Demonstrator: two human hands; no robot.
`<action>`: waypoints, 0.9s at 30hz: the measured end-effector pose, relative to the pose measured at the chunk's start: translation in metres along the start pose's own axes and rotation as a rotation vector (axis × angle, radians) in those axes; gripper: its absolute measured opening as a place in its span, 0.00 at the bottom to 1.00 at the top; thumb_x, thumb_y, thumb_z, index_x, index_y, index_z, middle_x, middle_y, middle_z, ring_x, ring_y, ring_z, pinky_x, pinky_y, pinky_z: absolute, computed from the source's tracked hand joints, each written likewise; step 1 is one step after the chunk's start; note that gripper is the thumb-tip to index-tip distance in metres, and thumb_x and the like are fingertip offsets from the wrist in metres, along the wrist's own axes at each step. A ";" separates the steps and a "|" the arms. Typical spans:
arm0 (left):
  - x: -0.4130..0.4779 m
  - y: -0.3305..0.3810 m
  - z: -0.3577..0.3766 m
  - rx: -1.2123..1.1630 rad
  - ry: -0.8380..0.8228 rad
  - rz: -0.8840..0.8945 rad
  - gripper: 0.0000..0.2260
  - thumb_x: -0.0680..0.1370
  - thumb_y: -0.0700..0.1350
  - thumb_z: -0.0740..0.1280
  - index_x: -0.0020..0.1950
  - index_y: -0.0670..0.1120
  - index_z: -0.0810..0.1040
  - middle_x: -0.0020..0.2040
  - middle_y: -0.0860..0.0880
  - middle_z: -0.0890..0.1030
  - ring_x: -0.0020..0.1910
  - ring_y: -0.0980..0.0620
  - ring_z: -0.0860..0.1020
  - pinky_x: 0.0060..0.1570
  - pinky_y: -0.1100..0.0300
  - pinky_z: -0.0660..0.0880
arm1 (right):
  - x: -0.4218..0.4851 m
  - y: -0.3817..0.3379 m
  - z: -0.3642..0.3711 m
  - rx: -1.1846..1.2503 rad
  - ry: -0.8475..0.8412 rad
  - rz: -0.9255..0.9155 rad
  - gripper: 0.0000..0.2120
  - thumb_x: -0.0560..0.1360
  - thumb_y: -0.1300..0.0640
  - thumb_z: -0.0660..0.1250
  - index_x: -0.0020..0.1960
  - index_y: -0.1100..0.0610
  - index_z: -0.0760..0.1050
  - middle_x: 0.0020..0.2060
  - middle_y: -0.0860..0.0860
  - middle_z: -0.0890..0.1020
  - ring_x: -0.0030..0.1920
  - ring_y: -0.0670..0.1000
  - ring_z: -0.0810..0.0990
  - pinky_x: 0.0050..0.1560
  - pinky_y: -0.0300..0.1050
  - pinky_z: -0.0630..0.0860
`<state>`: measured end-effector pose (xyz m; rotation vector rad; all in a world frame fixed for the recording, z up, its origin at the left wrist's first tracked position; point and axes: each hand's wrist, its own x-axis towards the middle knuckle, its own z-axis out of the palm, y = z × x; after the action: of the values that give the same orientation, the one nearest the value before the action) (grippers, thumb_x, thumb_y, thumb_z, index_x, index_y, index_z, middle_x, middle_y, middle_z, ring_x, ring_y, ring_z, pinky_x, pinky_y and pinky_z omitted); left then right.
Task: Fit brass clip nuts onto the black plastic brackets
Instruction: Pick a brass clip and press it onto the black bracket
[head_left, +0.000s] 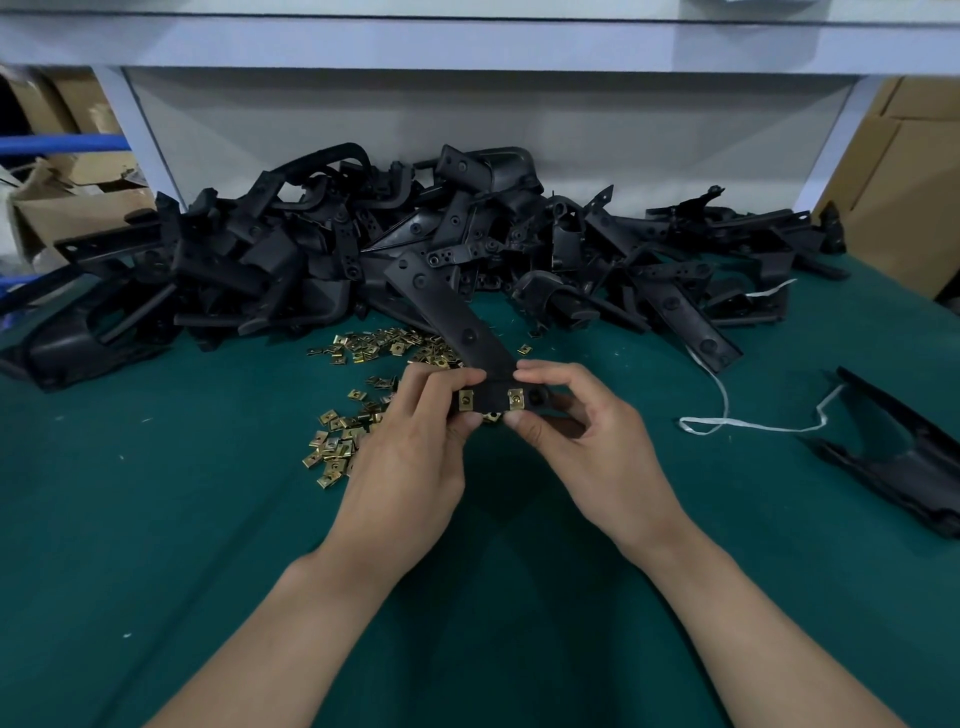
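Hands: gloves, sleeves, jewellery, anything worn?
Nothing worn. The left hand and right hand: no gloves, rings or tape. The left forearm and right forearm: uncovered to the frame edge, no sleeves, watch or strap in view.

Fingers of left hand (415, 447) and right hand (582, 441) cover the near end of the held bracket (454, 317); a clip nut (492, 415) beneath it shows only as a sliver. Left hand hides part of the loose clip nuts (332, 447). The separate bracket (893, 460) at right is cut by the frame edge.
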<state>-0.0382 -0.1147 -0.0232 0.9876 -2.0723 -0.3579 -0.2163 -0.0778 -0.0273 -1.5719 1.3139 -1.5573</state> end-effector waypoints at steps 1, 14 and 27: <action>0.000 -0.001 0.000 0.001 0.000 -0.005 0.14 0.82 0.46 0.60 0.67 0.55 0.68 0.60 0.58 0.69 0.43 0.55 0.76 0.43 0.43 0.78 | 0.000 0.000 0.000 -0.003 0.000 0.004 0.14 0.76 0.56 0.75 0.60 0.46 0.79 0.62 0.40 0.81 0.61 0.43 0.81 0.58 0.35 0.77; 0.002 -0.001 -0.001 0.038 0.037 0.029 0.14 0.82 0.46 0.60 0.68 0.50 0.71 0.59 0.56 0.71 0.43 0.55 0.76 0.37 0.46 0.78 | -0.003 -0.005 0.002 -0.095 0.015 0.000 0.14 0.77 0.50 0.73 0.62 0.45 0.77 0.57 0.38 0.82 0.59 0.41 0.81 0.55 0.31 0.75; -0.022 0.014 -0.003 -0.072 -0.012 -0.014 0.15 0.80 0.48 0.64 0.67 0.56 0.73 0.56 0.63 0.72 0.53 0.61 0.75 0.49 0.58 0.76 | -0.033 -0.023 0.003 -0.233 0.091 -0.004 0.10 0.79 0.42 0.65 0.60 0.40 0.74 0.58 0.37 0.78 0.62 0.41 0.77 0.56 0.30 0.72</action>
<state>-0.0348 -0.0890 -0.0257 0.9593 -2.0494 -0.4439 -0.2027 -0.0403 -0.0201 -1.6581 1.5920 -1.5394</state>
